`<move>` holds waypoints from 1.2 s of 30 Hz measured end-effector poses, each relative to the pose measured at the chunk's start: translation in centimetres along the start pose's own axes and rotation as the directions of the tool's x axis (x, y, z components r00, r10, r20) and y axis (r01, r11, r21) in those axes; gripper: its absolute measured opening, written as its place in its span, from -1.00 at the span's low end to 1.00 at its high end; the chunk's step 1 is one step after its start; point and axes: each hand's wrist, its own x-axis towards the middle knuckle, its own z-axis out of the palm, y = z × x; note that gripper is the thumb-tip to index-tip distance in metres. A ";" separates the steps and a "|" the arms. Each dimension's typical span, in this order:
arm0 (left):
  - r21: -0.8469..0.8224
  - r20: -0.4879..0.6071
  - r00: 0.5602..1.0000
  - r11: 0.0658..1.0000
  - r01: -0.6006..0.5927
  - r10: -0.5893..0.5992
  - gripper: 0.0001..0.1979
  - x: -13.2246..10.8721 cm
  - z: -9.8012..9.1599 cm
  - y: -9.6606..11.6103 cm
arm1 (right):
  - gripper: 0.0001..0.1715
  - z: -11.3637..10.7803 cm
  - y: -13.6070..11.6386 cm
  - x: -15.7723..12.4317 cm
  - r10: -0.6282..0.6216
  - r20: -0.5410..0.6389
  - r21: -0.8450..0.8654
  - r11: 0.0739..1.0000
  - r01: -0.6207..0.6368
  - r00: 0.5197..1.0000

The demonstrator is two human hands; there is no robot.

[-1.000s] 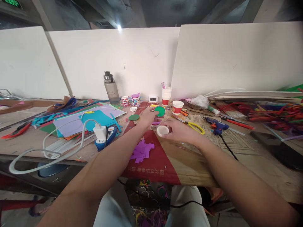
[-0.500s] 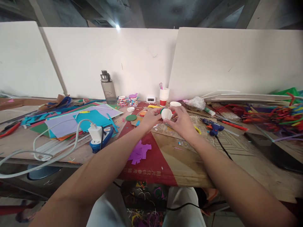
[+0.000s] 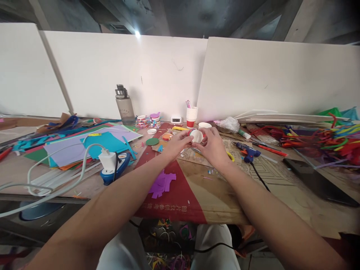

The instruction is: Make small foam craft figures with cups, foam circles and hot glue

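The clock (image 3: 176, 119) stands between bottle (image 3: 125, 110) and stacked cups (image 3: 191, 114), the glue gun (image 3: 249, 152) nearer and further right.

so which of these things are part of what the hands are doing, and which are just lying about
In hand:
- small white round cup-like piece, in the right hand
- mostly hidden green-edged piece, seemingly in the left hand

Probably just lying about, untouched:
- grey translucent bottle with black lid
- small white digital clock
- flat black rectangular object

A bottle (image 3: 125, 109) stands left of a white clock (image 3: 176, 119).
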 end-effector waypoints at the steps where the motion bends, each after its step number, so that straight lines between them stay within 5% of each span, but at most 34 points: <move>1: 0.030 0.021 1.000 0.999 -0.013 0.012 -0.61 0.0 0.0 0.0 | -0.46 0.0 0.0 0.0 -0.001 -0.003 0.005 1.000 0.001 1.000; 6: 0.098 0.088 0.996 0.994 -0.038 0.029 -0.56 0.1 -0.2 0.1 | -0.50 -0.1 -0.3 0.0 0.018 -0.021 0.010 1.000 -0.017 1.000; 12: -0.056 0.039 0.999 0.998 0.005 -0.003 -0.58 0.3 -0.7 0.0 | -0.59 -0.4 -0.6 0.2 0.079 -0.032 0.099 0.992 -0.075 0.996; 20: 0.016 0.048 0.999 1.000 -0.007 0.006 -0.47 0.5 -0.8 -0.4 | -0.54 -0.3 -0.6 0.2 0.068 -0.060 0.067 0.996 -0.064 0.996; 29: 0.380 0.043 0.990 0.914 -0.140 0.134 -0.56 0.3 -0.5 0.0 | -0.56 -0.3 -0.3 0.2 0.076 -0.056 0.060 0.996 -0.072 0.996; 36: 0.180 0.096 0.993 0.980 -0.088 0.072 -0.50 0.4 -0.4 -0.2 | -0.55 -0.5 0.0 0.5 0.113 -0.076 0.057 0.992 -0.109 0.991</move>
